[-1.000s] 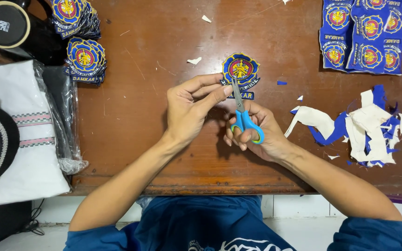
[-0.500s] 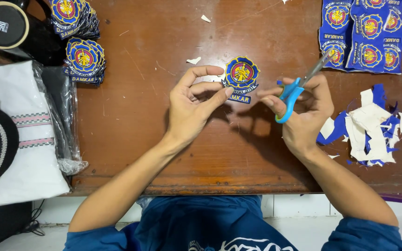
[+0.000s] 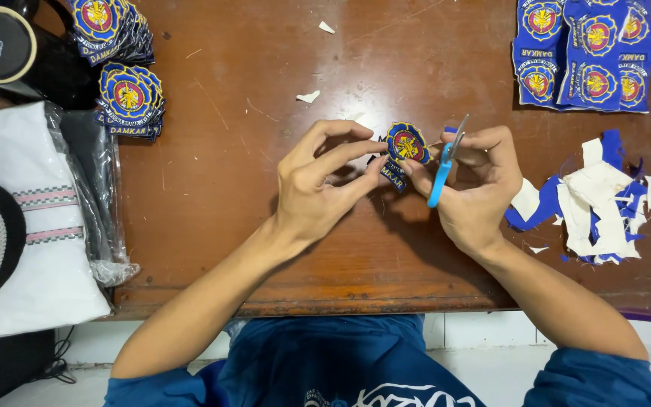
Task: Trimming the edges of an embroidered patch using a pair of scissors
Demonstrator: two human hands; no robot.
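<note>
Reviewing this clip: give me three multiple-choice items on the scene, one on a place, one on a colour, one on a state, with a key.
1. Where does the heap of cut scraps lie?
A. to the right of the right hand
B. by the finished stacks at the upper left
C. on the white cloth

2. What colour are the scissors' handles?
A. red
B. light blue
C. black

3. How is the round patch held?
A. flat on the table, untouched
B. between the left hand's fingertips
C. stacked on the uncut sheet

Key: 1 A, the scraps lie beyond the right hand; 2 B, the scissors show light blue; 3 B, fingertips pinch it.
</note>
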